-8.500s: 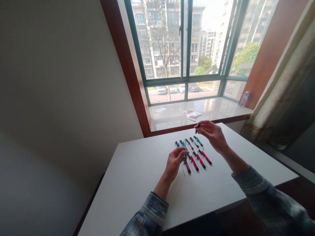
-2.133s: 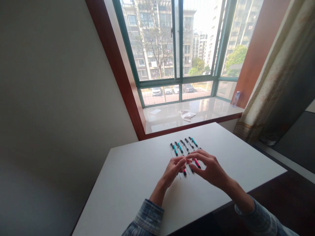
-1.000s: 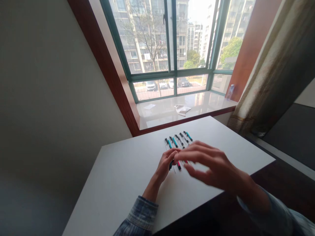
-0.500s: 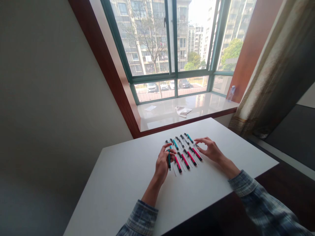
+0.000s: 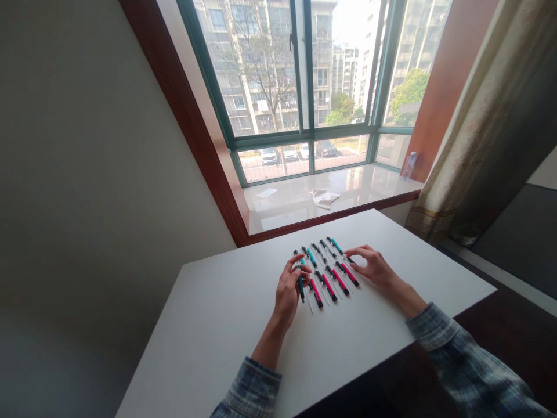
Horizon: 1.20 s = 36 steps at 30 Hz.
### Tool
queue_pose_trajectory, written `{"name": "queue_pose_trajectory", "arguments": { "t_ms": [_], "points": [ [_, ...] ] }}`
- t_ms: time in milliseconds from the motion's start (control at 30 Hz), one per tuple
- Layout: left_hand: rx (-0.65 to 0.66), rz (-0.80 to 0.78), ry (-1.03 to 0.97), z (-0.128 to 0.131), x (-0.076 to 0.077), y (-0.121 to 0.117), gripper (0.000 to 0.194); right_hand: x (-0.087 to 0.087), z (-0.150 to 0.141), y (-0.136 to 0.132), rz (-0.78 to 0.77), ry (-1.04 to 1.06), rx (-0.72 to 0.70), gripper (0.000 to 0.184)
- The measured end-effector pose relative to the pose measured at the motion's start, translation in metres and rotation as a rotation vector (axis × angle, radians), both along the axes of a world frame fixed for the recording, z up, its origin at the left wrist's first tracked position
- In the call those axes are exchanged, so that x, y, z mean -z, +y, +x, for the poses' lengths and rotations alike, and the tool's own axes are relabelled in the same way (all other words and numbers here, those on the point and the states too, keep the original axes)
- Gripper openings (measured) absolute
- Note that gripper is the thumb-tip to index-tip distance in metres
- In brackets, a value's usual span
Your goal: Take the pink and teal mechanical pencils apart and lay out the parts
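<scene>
In the head view my left hand (image 5: 287,287) is closed around a teal pen barrel (image 5: 301,285) with a dark tip pointing down towards me. My right hand (image 5: 373,267) has thumb and forefinger at either side of a small dark pen part (image 5: 350,260), at the right end of the rows. Between the hands, a near row of pink-and-black pen barrels (image 5: 340,280) lies on the table with thin refills alongside. Behind it are teal barrels (image 5: 312,257) and several small dark pen parts (image 5: 322,253). My left fingers partly cover the left end.
The pens lie on a white table (image 5: 226,307) pushed against a window sill (image 5: 287,215). On the sill are a crumpled cloth or paper (image 5: 325,198), a flat white sheet (image 5: 267,193) and a clear bottle (image 5: 409,166). A curtain (image 5: 452,128) hangs at the right.
My right thumb and forefinger have come closer around the small dark part at the row's right end. My left hand keeps the teal barrel, almost unmoved. The view has shifted slightly.
</scene>
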<state>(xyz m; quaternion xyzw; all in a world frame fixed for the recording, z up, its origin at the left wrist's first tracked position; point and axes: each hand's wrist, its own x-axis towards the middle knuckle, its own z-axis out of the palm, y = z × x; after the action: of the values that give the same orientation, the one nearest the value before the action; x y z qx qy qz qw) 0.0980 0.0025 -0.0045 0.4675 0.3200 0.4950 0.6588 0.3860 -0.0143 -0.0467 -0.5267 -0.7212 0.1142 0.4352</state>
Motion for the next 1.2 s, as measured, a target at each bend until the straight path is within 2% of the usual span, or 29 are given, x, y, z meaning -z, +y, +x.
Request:
{"name": "queue_pose_trajectory", "arguments": {
  "t_ms": [233,400,567,733,900,1200],
  "points": [
    [-0.042,0.036,0.072,-0.001,0.001,-0.001,0.028,-0.005,-0.004,-0.002,0.104,-0.003,0.111,0.016],
    [-0.036,0.094,0.081,0.0,-0.001,-0.002,0.026,-0.019,-0.036,-0.022,0.122,0.1,0.142,0.014],
    [-0.129,0.128,0.093,-0.001,-0.002,-0.002,0.029,-0.037,-0.098,-0.065,-0.076,0.315,0.041,0.021],
    [-0.08,0.107,0.019,-0.004,-0.003,-0.004,0.032,-0.045,-0.138,-0.081,-0.253,0.535,0.01,0.036],
    [-0.055,0.147,0.07,-0.003,-0.003,-0.005,0.032,-0.048,-0.142,-0.075,-0.312,0.687,-0.055,0.039],
    [-0.108,0.157,0.112,-0.003,-0.004,-0.006,0.035,-0.045,-0.142,-0.073,-0.339,0.644,-0.024,0.033]
  ]
}}
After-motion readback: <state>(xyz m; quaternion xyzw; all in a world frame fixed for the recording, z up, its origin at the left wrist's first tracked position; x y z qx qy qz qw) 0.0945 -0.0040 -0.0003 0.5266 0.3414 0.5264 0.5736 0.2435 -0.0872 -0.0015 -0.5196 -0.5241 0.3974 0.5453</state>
